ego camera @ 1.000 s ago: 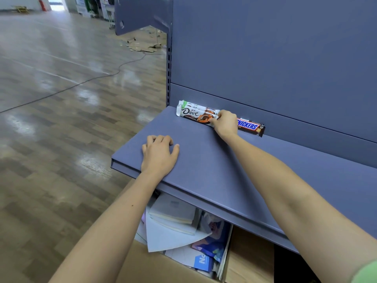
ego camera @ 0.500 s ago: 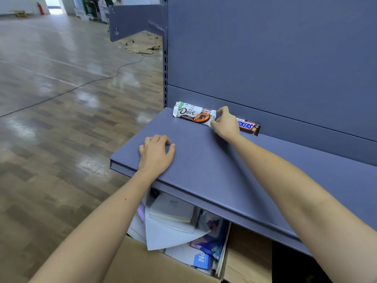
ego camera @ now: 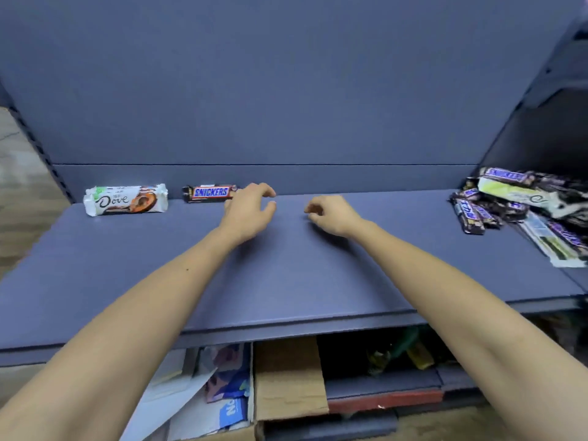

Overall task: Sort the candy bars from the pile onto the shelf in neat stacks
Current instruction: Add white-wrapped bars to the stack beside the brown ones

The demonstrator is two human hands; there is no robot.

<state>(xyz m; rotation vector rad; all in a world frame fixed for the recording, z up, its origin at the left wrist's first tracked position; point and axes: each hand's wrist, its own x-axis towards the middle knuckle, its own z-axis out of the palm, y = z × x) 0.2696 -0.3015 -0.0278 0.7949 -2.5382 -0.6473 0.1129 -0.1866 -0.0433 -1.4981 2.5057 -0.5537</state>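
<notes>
A white Dove bar stack (ego camera: 125, 199) lies at the back left of the blue-grey shelf (ego camera: 286, 281). Just right of it a brown Snickers bar (ego camera: 210, 193) rests against the back panel. The pile of candy bars (ego camera: 521, 205), mostly Snickers with white Dove wrappers among them, lies at the shelf's right end. My left hand (ego camera: 249, 210) hovers over the shelf right beside the Snickers bar, fingers spread and empty. My right hand (ego camera: 332, 214) hovers mid-shelf with fingers loosely curled and nothing in it.
The shelf's back panel (ego camera: 286, 90) rises straight behind the bars. Below the shelf's front edge stand a cardboard box (ego camera: 289, 377) and papers and booklets (ego camera: 210, 386). A dark side panel (ego camera: 541, 138) closes the right end. Wooden floor (ego camera: 19, 186) shows at left.
My view has swung right, bringing the pile into sight. My right hand left the Snickers bar and moved right. My left hand lifted off the shelf's front and moved up beside the Snickers.
</notes>
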